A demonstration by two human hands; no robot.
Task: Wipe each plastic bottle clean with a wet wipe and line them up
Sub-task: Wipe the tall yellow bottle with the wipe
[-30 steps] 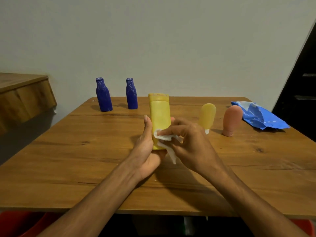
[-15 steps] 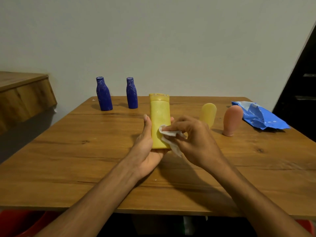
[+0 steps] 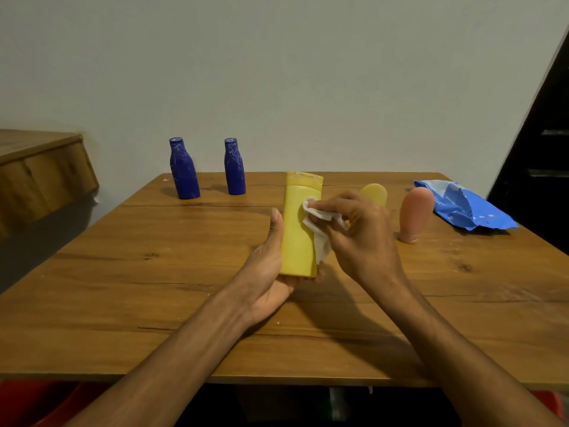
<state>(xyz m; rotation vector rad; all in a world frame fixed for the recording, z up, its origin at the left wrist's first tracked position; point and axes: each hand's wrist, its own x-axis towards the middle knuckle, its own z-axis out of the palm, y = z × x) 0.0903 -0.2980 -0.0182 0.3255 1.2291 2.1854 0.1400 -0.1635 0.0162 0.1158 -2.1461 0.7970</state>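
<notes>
Wipe (image 3: 320,219) higher on yellow bottle (image 3: 297,238).

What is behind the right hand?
Only the rounded top of a small pale yellow bottle shows behind the right hand; the hand covers its lower part and base.

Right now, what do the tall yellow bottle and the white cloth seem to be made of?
The tall yellow bottle looks like opaque plastic, smooth with dull sheen. The white cloth is probably a nonwoven wipe; it crumples and hangs limp.
</notes>
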